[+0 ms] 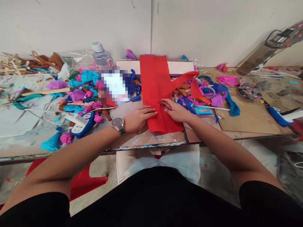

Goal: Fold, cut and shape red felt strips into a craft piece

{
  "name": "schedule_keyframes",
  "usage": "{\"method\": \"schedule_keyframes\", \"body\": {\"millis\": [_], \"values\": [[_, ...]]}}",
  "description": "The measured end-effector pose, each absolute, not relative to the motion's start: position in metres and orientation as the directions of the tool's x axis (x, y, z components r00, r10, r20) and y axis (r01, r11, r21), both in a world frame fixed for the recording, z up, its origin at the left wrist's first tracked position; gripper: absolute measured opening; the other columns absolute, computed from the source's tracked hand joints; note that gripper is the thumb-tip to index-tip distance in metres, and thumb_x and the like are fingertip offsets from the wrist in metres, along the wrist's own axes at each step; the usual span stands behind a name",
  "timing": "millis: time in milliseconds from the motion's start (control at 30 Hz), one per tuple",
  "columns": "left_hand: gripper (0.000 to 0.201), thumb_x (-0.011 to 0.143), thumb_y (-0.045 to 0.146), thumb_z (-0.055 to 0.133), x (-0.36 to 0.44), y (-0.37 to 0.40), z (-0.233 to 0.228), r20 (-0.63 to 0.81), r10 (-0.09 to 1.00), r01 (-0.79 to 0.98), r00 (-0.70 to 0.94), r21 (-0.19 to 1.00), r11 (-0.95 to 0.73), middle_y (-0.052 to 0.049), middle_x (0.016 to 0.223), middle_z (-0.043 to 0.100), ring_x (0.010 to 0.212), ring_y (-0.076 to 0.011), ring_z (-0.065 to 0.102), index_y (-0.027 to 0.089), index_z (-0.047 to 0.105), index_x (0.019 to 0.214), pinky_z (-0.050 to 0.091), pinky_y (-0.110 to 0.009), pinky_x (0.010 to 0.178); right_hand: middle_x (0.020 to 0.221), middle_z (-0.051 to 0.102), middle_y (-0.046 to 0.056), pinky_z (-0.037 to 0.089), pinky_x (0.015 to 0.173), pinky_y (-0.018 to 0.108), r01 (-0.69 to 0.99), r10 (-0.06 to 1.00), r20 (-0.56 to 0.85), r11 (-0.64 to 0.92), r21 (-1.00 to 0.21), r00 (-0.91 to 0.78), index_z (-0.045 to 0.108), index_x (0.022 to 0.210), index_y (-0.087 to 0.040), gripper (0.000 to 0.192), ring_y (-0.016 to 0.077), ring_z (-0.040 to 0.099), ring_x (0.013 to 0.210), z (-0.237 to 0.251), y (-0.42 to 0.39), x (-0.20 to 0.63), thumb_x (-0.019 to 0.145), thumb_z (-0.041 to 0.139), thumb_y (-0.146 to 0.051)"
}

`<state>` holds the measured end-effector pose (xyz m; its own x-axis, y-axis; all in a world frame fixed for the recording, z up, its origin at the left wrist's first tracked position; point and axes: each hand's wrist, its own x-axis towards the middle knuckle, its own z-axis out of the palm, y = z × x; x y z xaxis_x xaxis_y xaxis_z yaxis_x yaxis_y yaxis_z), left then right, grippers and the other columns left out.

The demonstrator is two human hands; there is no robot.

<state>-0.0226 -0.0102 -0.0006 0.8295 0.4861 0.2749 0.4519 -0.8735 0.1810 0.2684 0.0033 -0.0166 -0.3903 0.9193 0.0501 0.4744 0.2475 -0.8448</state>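
Landmark: the red felt strip (155, 85), lying lengthwise down the middle of the table (28, 142), its near end at the table's front edge.
Wooden sticks (14, 63): far left of the strip, piled against the wall.
Blue glue gun (82, 124): left of the strip, near the front edge, beside pink and teal felt scraps (78, 94).
Water bottle (101, 55): left of the strip's far end, by the wall.
Left hand (137, 118): a wristwatch (118, 124) on the wrist; palm down, fingers held together and laid flat, the fingertips pressing on the strip's left edge near its close end.
Scissors (163, 104): on the strip, just past the right hand's fingertips, blades pointing left.
Right hand (177, 112): resting on the strip's right side, fingers curled around the scissors' handles.
Blue and purple scraps (220, 94): right of the strip, on a cardboard sheet (251, 116).
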Motion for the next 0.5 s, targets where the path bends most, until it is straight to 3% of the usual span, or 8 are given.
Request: {"method": "schedule_keyframes", "body": {"millis": [233,367,433,500], "values": [[0.054,0.098,0.01,0.05,-0.025,-0.012,0.003,0.257,0.482,0.457,0.838,0.152,-0.876,-0.016,0.148,0.071,0.141,-0.0335,0.064,0.015,0.068,0.149,0.053,-0.054,0.123,0.163,0.059,0.016,0.043,0.131,0.056,0.519,0.911,0.066,0.291,-0.804,-0.408,0.048,0.16,-0.02,0.062,0.0282,0.057,0.153,-0.01,-0.011,0.266,0.099,0.059,-0.016],[0.064,0.091,0.007,0.057,-0.024,-0.014,0.002,0.253,0.498,0.468,0.829,0.172,-0.867,-0.017,0.151,0.068,0.142,-0.0352,0.063,0.016,0.065,0.153,0.053,-0.057,0.122,0.149,0.069,0.017,0.048,0.124,0.053,0.518,0.932,0.108,0.286,-0.806,-0.346,0.06,0.148,-0.019,0.049,0.0292,0.066,0.14,0.005,-0.018,0.26,0.101,0.065,-0.029],[0.068,0.088,0.006,0.059,-0.024,-0.016,-0.001,0.26,0.492,0.458,0.831,0.182,-0.87,-0.017,0.154,0.066,0.145,-0.0358,0.06,0.017,0.063,0.155,0.052,-0.057,0.123,0.125,0.076,0.012,0.06,0.101,0.042,0.416,0.959,0.086,0.196,-0.888,-0.27,0.068,0.136,-0.019,0.042,0.0236,0.074,0.108,0.017,-0.027,0.258,0.102,0.066,-0.044],[0.069,0.088,0.007,0.06,-0.023,-0.017,-0.004,0.278,0.477,0.438,0.833,0.193,-0.878,-0.016,0.156,0.065,0.148,-0.0358,0.058,0.018,0.062,0.156,0.05,-0.057,0.125,0.087,0.068,0.003,0.054,0.062,0.031,0.203,0.968,-0.075,-0.026,-0.979,-0.238,0.073,0.126,-0.019,0.051,0.0148,0.059,0.064,0.029,-0.043,0.257,0.106,0.054,-0.063]]}}
